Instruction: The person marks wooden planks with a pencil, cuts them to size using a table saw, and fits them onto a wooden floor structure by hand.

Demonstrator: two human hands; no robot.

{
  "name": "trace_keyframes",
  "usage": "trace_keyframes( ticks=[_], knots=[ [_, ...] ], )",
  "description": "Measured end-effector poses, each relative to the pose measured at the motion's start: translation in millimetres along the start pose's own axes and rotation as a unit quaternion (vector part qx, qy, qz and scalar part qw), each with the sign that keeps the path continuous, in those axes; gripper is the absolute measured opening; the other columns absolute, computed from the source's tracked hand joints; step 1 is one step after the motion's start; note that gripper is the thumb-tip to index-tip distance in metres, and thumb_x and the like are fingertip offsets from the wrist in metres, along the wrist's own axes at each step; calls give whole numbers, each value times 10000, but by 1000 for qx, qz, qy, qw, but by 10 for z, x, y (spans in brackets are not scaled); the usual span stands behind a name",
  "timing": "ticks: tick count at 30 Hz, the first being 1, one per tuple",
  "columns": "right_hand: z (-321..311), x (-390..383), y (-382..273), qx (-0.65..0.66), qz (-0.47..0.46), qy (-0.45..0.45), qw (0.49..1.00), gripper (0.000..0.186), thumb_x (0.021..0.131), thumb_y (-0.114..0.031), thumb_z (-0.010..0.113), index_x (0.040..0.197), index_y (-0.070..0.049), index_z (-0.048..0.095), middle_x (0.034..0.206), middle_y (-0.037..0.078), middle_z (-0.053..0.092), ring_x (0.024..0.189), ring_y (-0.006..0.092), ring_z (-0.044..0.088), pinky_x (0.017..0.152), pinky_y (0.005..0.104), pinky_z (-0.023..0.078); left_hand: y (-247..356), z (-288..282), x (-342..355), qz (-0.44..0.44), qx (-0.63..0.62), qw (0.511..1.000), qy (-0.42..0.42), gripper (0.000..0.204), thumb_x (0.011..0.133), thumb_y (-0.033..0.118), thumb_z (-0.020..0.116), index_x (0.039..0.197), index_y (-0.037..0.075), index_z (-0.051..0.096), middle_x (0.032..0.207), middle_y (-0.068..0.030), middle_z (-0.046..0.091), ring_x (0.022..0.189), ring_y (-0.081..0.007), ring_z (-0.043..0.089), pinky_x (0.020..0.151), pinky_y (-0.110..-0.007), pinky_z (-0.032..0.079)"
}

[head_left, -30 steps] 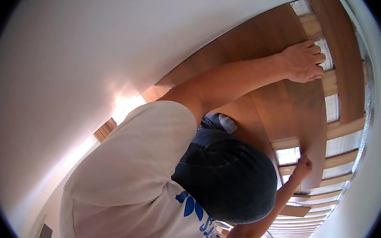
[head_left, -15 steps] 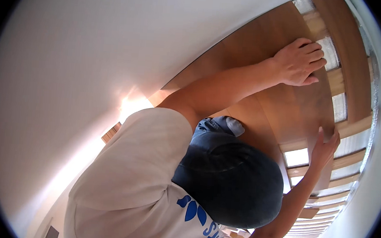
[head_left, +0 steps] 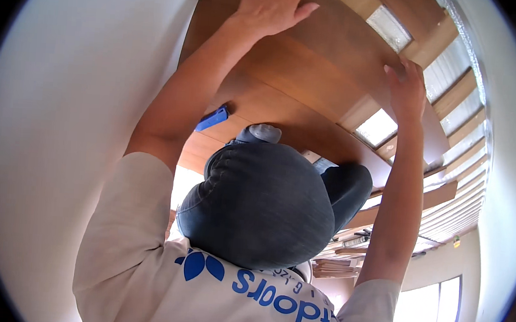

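Note:
Several brown wooden floorboards [head_left: 294,65] lie fitted side by side in front of me. My left hand [head_left: 271,7] rests on them at the top, thumb spread and fingers stretched, partly cut off by the picture's edge. At the outer edge of the last floorboard, my right hand [head_left: 407,91] has its thumb on top and its fingers curled over the edge. That board runs on past the hand over the pale wooden battens [head_left: 454,94]. Between my left forearm and my foot lies a blue block-like tool [head_left: 213,119], its exact kind unclear.
Silvery foil [head_left: 390,28] shows between the battens. A loose narrow board [head_left: 410,204] lies across battens beyond my knee [head_left: 352,188]. A white wall [head_left: 95,90] rises at the left, another at the right. Stacked boards [head_left: 334,269] and a bright window [head_left: 427,310] appear at lower right.
My view has turned, and the boards now appear higher up. My left hand has shifted up and left in view, its fingers more spread. The right hand stays at the board's edge. The blue tool has come into view.

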State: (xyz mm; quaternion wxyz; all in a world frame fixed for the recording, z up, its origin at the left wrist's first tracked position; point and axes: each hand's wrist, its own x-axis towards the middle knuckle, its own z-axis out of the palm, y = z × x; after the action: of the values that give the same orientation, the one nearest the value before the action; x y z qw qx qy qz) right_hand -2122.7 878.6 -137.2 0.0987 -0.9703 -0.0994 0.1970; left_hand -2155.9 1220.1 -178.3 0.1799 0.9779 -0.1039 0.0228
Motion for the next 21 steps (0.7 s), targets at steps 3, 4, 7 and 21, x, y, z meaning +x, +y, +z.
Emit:
trace_keyframes(
  ticks=[3,4,7,21],
  knots=[
    [2,15,55,-26,-16,9,999,459,934,-375,699,1277,-71,661,1294,170,647,1170,386,632,965,472,527,-79,111,-70,-40,23,997,53,509,915,408,695,1318,109,613,1354,-110,574,1314,-296,508,1101,-504,355],
    [39,20,84,-32,-3,-3,999,441,936,-354,704,1263,-60,666,1283,189,647,1159,399,633,973,474,525,-147,220,-90,-41,24,997,62,483,915,421,678,1289,119,628,1329,-80,605,1306,-255,533,1093,-483,383],
    [-47,171,-16,-19,-4,-40,999,437,927,-334,721,1263,-59,666,1294,193,640,1184,407,615,1004,472,511,-147,154,-95,-45,9,996,70,480,912,402,694,1293,120,614,1335,-96,590,1319,-288,522,1125,-470,369],
    [-279,1989,-1144,-161,-224,11,961,1127,728,-430,890,1618,-146,260,1653,211,283,1504,433,284,1226,564,253,-322,103,-241,-87,-207,953,203,329,791,-36,729,1022,197,733,1171,27,648,1151,-214,614,1022,-421,455]
  ],
)
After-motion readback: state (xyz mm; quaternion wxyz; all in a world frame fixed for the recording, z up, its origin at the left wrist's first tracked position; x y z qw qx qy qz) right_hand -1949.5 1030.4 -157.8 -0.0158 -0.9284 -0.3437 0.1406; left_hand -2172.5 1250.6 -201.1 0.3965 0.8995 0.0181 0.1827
